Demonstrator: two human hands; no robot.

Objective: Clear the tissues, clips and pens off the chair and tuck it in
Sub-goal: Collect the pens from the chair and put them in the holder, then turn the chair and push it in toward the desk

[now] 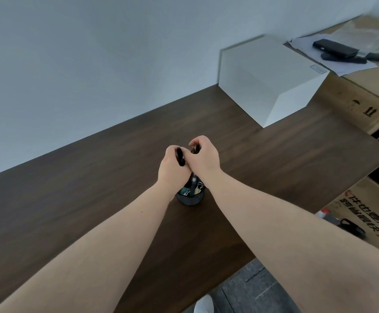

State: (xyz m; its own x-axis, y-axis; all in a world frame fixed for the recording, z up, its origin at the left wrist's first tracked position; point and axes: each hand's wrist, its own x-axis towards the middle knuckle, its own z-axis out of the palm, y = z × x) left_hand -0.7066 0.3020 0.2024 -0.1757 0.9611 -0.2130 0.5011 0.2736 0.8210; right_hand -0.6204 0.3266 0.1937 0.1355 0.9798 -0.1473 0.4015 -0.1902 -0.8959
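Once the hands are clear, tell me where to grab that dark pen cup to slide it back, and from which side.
Grip the pen cup around its round lower wall, coming in level from the near side, where the wall faces you. Avoid a top-down grab: clips and a pen fill the opening, and both hands, left and right, hold dark items directly above it.

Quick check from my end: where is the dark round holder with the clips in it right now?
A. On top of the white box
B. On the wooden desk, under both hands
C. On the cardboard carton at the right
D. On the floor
B: the holder stands on the desk, directly below the left hand and right hand, with coloured clips showing inside it.
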